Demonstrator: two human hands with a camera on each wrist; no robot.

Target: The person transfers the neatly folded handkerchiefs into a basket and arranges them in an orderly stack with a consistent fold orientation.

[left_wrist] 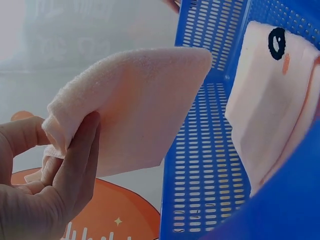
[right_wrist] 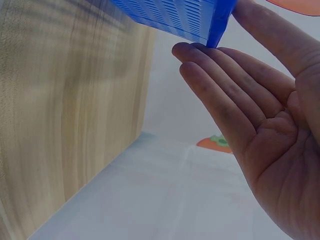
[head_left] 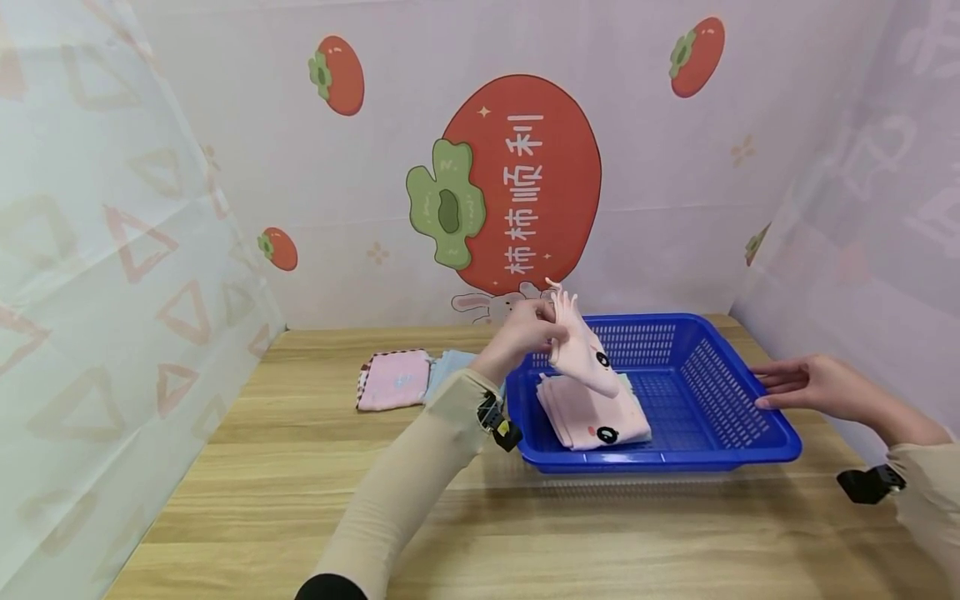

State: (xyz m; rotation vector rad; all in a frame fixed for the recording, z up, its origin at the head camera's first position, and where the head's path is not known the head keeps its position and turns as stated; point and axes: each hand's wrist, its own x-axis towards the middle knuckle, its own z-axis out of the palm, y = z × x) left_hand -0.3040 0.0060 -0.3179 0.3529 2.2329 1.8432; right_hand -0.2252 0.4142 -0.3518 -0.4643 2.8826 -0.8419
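My left hand point(head_left: 528, 329) pinches a folded pale pink towel point(head_left: 581, 354) with a black eye design and a fringe of strands at its upper end. It hangs over the left part of a blue plastic basket point(head_left: 738, 456). Beneath it, inside the basket, lies a folded pink towel stack point(head_left: 592, 412) with a similar eye. The left wrist view shows thumb and fingers around the held towel's edge point(left_wrist: 130, 110). My right hand point(head_left: 832, 387) holds the basket's right rim, thumb on one side and nearly straight fingers point(right_wrist: 220, 95) on the other.
On the wooden table point(head_left: 300, 500), left of the basket, lie a folded pink cloth point(head_left: 393, 379) with a checked edge and a light blue cloth point(head_left: 450, 367), partly hidden by my left arm. Printed curtains point(head_left: 645, 208) enclose the back and sides.
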